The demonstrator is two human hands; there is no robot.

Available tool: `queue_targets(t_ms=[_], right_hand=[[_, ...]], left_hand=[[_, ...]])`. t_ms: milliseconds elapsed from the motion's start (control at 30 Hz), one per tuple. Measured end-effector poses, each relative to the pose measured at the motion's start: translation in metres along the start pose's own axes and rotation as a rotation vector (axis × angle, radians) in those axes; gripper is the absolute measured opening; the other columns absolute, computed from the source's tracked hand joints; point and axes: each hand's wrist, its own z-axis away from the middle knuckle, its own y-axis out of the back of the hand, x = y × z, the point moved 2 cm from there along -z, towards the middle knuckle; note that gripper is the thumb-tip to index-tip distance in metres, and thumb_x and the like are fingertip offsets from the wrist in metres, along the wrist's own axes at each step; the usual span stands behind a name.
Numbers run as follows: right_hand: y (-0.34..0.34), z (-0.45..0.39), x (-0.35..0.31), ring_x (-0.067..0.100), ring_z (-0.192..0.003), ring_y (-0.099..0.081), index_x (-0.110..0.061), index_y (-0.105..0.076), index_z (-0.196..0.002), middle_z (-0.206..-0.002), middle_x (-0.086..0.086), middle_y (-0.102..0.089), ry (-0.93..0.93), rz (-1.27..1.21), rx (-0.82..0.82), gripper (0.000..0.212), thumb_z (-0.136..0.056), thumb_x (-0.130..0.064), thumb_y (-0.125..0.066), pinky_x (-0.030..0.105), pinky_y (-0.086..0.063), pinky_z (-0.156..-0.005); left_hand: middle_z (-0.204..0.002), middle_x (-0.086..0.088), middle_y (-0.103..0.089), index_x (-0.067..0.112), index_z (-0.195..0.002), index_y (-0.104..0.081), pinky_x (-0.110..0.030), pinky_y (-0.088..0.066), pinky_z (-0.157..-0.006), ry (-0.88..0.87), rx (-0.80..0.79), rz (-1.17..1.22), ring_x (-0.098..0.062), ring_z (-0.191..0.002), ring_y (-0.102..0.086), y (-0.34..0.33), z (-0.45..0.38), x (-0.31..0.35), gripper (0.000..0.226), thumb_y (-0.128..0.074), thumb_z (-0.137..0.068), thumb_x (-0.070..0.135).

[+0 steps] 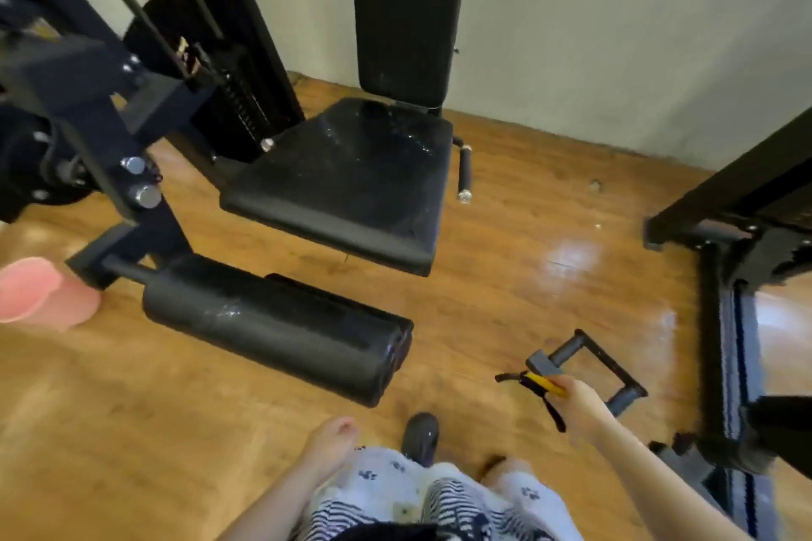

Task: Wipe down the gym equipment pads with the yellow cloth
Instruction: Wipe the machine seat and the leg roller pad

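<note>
A glossy wooden floor (505,242) fills most of the view, with a bright patch of reflected light on the right, and meets a plain pale wall (615,35) at the back. A black gym machine stands at the centre and left. Its flat seat pad (351,184) sits just in front of an upright back pad (406,9) that stands against the wall, and the seat's surface shows wet-looking streaks. Below the seat, nearer the viewer, lies a pair of black roller pads (281,321) side by side on a metal arm. A stack of weights (239,97) and cables rise behind the seat on the left. A second dark machine frame (738,233) runs along the right edge.

At the far left edge a pink container (39,292) lies tilted; its contents cannot be seen.

The person's right hand (580,404) reaches forward at lower right, fingers curled around a yellow item with black straps (538,384), just beside a grey metal cable handle (589,369) on the floor. Whether this is the yellow cloth cannot be told. The left hand (331,437) hangs low at bottom centre, fingers loosely curled and holding nothing, above patterned clothing.
</note>
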Motion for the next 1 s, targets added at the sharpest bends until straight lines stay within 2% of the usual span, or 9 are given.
queue_targets(t_ms=[200, 267, 400, 533, 600, 667, 800, 933, 1000], right_hand=[[0.067, -0.062, -0.028, 0.011, -0.062, -0.049, -0.013, -0.057, -0.103, -0.079, 0.001, -0.057, 0.193, 0.189, -0.102, 0.013, -0.095, -0.013, -0.047, 0.017, -0.036, -0.051], [0.092, -0.081, -0.044, 0.011, -0.064, -0.049, -0.017, -0.054, -0.099, -0.082, 0.001, -0.056, 0.273, 0.245, -0.133, 0.011, -0.096, -0.013, -0.045, 0.017, -0.034, -0.049], [0.136, -0.119, -0.082, 0.018, -0.064, -0.053, -0.007, -0.059, -0.108, -0.072, 0.004, -0.058, 0.365, 0.259, -0.140, 0.020, -0.097, -0.011, -0.044, 0.018, -0.035, -0.049], [0.157, -0.157, -0.129, 0.021, -0.067, -0.052, -0.013, -0.059, -0.114, -0.078, 0.008, -0.059, 0.454, 0.256, -0.128, 0.024, -0.096, -0.009, -0.044, 0.023, -0.036, -0.053], [0.162, -0.173, -0.154, 0.023, -0.071, -0.053, -0.015, -0.059, -0.110, -0.081, 0.008, -0.059, 0.475, 0.248, -0.126, 0.022, -0.095, -0.008, -0.044, 0.021, -0.037, -0.054], [0.165, -0.188, -0.175, 0.022, -0.070, -0.053, -0.015, -0.060, -0.106, -0.080, 0.008, -0.060, 0.479, 0.256, -0.126, 0.021, -0.095, -0.008, -0.044, 0.019, -0.037, -0.053], [0.174, -0.213, -0.224, 0.022, -0.076, -0.055, -0.014, -0.060, -0.117, -0.086, 0.007, -0.061, 0.478, 0.284, -0.132, 0.027, -0.095, -0.010, -0.045, 0.025, -0.038, -0.055], [0.189, -0.234, -0.288, 0.021, -0.078, -0.054, -0.014, -0.058, -0.118, -0.089, 0.007, -0.060, 0.531, 0.322, -0.149, 0.026, -0.095, -0.011, -0.045, 0.023, -0.040, -0.057], [0.198, -0.249, -0.319, 0.025, -0.083, -0.058, -0.011, -0.058, -0.116, -0.093, 0.010, -0.064, 0.574, 0.323, -0.163, 0.025, -0.094, -0.009, -0.046, 0.029, -0.046, -0.068]], left_hand=[[-0.120, -0.002, -0.057, 0.013, -0.119, -0.058, -0.016, -0.038, -0.074, 0.030, 0.054, 0.145, -0.013, -0.103, -0.052, -0.034, 0.004, 0.072, 0.027, -0.045, -0.097, 0.025], [-0.120, 0.003, -0.055, 0.017, -0.118, -0.057, -0.016, -0.038, -0.079, 0.009, 0.001, 0.138, -0.012, -0.110, -0.051, -0.050, 0.007, 0.102, 0.028, -0.044, -0.097, 0.030], [-0.127, 0.005, -0.055, 0.018, -0.129, -0.054, -0.020, -0.036, -0.094, -0.021, 0.018, 0.216, -0.008, -0.115, -0.049, -0.058, 0.006, 0.166, 0.039, -0.046, -0.094, 0.035], [-0.112, 0.000, -0.060, 0.020, -0.112, -0.061, -0.027, -0.045, -0.087, -0.085, 0.123, 0.280, -0.009, -0.098, -0.055, -0.025, -0.010, 0.212, 0.025, -0.044, -0.097, 0.031], [-0.118, 0.000, -0.061, 0.018, -0.119, -0.059, -0.021, -0.047, -0.080, -0.089, 0.169, 0.316, -0.007, -0.095, -0.055, -0.002, -0.025, 0.224, 0.030, -0.044, -0.096, 0.031], [-0.119, 0.005, -0.058, 0.018, -0.125, -0.056, -0.020, -0.043, -0.083, -0.084, 0.196, 0.324, -0.008, -0.105, -0.054, 0.023, -0.041, 0.232, 0.034, -0.044, -0.097, 0.032], [-0.128, 0.003, -0.057, 0.020, -0.130, -0.053, -0.022, -0.039, -0.095, -0.061, 0.275, 0.357, -0.011, -0.114, -0.052, 0.077, -0.068, 0.242, 0.038, -0.043, -0.095, 0.033], [-0.134, 0.000, -0.052, 0.016, -0.138, -0.045, -0.015, -0.035, -0.091, -0.051, 0.273, 0.407, -0.011, -0.116, -0.051, 0.129, -0.095, 0.254, 0.043, -0.042, -0.098, 0.032], [-0.138, -0.001, -0.049, 0.013, -0.140, -0.041, -0.016, -0.032, -0.095, -0.047, 0.292, 0.411, -0.014, -0.125, -0.047, 0.149, -0.108, 0.263, 0.043, -0.041, -0.100, 0.030]])
